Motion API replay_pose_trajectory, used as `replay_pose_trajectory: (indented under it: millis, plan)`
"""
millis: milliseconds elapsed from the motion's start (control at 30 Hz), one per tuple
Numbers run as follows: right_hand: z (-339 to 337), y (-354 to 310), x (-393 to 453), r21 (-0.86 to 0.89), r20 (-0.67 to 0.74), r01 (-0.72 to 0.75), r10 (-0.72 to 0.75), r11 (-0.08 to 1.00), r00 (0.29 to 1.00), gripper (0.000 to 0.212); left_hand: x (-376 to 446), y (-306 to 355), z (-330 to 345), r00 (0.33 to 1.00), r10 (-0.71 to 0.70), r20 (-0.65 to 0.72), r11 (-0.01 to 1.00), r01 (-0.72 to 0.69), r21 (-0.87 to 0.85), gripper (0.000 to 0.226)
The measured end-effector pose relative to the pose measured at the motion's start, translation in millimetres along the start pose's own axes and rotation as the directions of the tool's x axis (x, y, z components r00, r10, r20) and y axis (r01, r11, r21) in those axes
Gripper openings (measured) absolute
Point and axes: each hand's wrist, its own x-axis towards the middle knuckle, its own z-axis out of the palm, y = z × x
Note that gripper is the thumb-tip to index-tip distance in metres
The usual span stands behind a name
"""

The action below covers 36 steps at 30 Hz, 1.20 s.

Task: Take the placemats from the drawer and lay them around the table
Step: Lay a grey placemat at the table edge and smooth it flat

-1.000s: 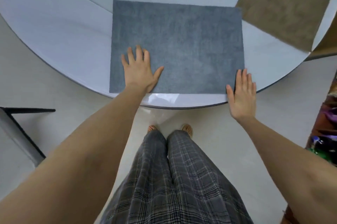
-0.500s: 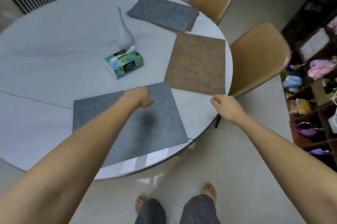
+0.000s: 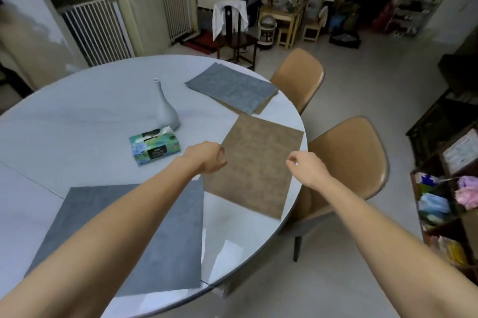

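Both hands raised above the right side of the round white table [image 3: 64,121], holding nothing. Left hand [image 3: 207,157] loosely curled, fingers bent inward, over the left edge of the brown placemat [image 3: 258,162]. Right hand [image 3: 307,167] also half closed, thumb and forefinger almost meeting, over the right edge of the same mat, close to the rim of the table. Not possible to tell whether either hand touches the mat.

Brown placemat flat at the right edge of the table, one corner near the rim. Dark grey placemat [image 3: 165,240] flat at the near edge, partly covered by the left forearm, its far right corner just beside the near left corner of the brown one. Lighter grey placemat [image 3: 232,87] at the far right edge, lying on top of another brown mat, of which only a thin strip visible along its right side.

Near the middle of the table: green tissue box [image 3: 155,147] with one tissue sticking out, and just behind it a white narrow-necked vase [image 3: 165,108], upright.

Two tan chairs beside the right edge: nearer chair [image 3: 349,157] next to the brown placemat, farther chair [image 3: 300,77] next to the lighter grey one.
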Motion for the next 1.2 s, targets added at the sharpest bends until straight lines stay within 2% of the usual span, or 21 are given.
replay_pose_trajectory:
  millis: [167, 333, 533, 700, 933, 1067, 1200]
  plan:
    - [-16, -17, 70, -0.044, -0.019, 0.067, -0.068, 0.997, 0.998, 0.028, 40, -16, -23, 0.998, -0.048, -0.040, 0.999, 0.048, -0.009, 0.047]
    - [-26, -27, 124, -0.149, 0.009, 0.074, -0.074, 0.986, 0.997, 0.028, 91, -33, -49, 0.997, -0.063, -0.044, 0.998, 0.063, -0.007, 0.048]
    - [-23, -21, 210, -0.185, 0.048, 0.101, -0.093, 0.978, 0.994, 0.029, 156, -41, -61, 0.996, -0.088, -0.030, 0.996, 0.088, -0.009, 0.050]
    - [2, -14, 310, -0.206, 0.118, 0.163, -0.141, 0.965, 0.983, 0.037, 230, -49, -44, 0.985, -0.169, 0.036, 0.985, 0.170, -0.031, 0.054]
    - [57, -5, 452, -0.175, 0.256, 0.287, -0.238, 0.942, 0.937, 0.044, 336, -54, -6, 0.925, -0.323, 0.201, 0.929, 0.351, -0.121, 0.061]
    - [90, -7, 506, -0.203, 0.291, 0.375, -0.310, 0.904, 0.905, 0.057, 379, -52, 28, 0.886, -0.333, 0.323, 0.897, 0.403, -0.181, 0.075]
    - [111, -5, 531, -0.289, 0.368, 0.385, -0.270, 0.876, 0.890, 0.069, 401, -47, 58, 0.840, -0.340, 0.422, 0.869, 0.453, -0.201, 0.092]
